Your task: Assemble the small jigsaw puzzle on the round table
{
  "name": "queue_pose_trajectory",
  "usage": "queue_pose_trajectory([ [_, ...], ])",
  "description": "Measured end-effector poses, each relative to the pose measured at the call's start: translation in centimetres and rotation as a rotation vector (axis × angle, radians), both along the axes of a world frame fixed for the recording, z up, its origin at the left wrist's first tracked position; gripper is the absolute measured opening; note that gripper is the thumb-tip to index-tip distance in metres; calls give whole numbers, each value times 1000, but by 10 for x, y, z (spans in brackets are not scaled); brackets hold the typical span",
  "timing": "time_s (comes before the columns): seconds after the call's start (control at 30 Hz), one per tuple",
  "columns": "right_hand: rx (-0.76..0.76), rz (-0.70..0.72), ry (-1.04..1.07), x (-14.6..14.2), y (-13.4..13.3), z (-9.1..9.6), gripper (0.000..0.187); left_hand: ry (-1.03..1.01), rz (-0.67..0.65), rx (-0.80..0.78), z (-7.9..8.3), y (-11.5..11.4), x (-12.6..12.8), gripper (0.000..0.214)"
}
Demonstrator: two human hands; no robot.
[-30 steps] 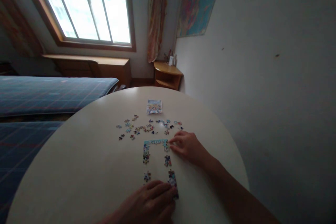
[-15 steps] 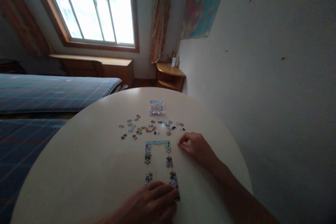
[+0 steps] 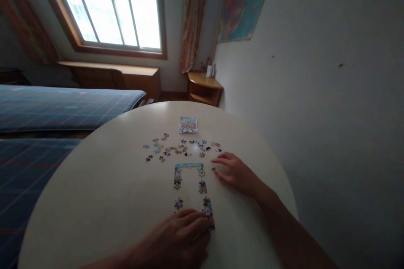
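Observation:
A partly joined jigsaw frame (image 3: 188,165) lies on the round white table (image 3: 104,193), with a top edge and two broken sides. My left hand (image 3: 181,237) rests over its lower end, fingers stretched out and fingertips touching the right-hand strip of joined pieces (image 3: 207,207). Its thumb and what lies beneath the palm are hidden. To the right of the frame's top corner, my right hand (image 3: 235,173) is open, thumb and forefinger apart. A small dark puzzle piece (image 3: 213,169) shows at its thumb tip. Separate pieces sit along the sides: one right (image 3: 202,187), one left (image 3: 178,203).
Several loose puzzle pieces (image 3: 179,149) are scattered beyond the frame. Behind them lies a small printed picture sheet (image 3: 187,125). A bed with a blue plaid cover (image 3: 63,107) stands at the left, a white wall (image 3: 315,126) at the right. A corner shelf (image 3: 205,82) is past the table.
My right hand's thumb and forefinger have parted from a pinch, and a small piece now shows between them. My left hand stays over the frame's lower end. The view has tilted slightly.

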State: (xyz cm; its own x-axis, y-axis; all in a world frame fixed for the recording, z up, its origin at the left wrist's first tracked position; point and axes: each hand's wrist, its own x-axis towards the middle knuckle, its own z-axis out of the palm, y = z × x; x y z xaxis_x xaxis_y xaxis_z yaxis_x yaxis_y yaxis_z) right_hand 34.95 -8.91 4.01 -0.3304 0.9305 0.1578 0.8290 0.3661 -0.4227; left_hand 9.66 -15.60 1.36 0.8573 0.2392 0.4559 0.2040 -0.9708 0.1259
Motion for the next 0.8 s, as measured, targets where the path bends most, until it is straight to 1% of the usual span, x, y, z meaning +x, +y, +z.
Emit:
queue_pose_trajectory([
  [0.1,-8,5,6,4,2,-4,32,22,3,-20,4,-2,0,13],
  [0.23,-36,17,40,6,4,-4,21,32,2,-35,9,-2,0,13],
  [0.37,-91,7,65,7,6,-3,15,32,-9,-51,10,-1,0,12],
  [0.47,-123,3,68,9,6,-3,15,33,2,-42,8,-2,-1,11],
  [0.57,-116,-12,60,9,4,-4,20,5,9,-29,8,-3,-1,12],
  [0.73,-124,-22,30,8,1,0,16,10,-4,-37,10,-2,-1,15],
  [0.8,-151,-23,40,7,0,3,17,15,-4,-32,9,-2,0,15],
])
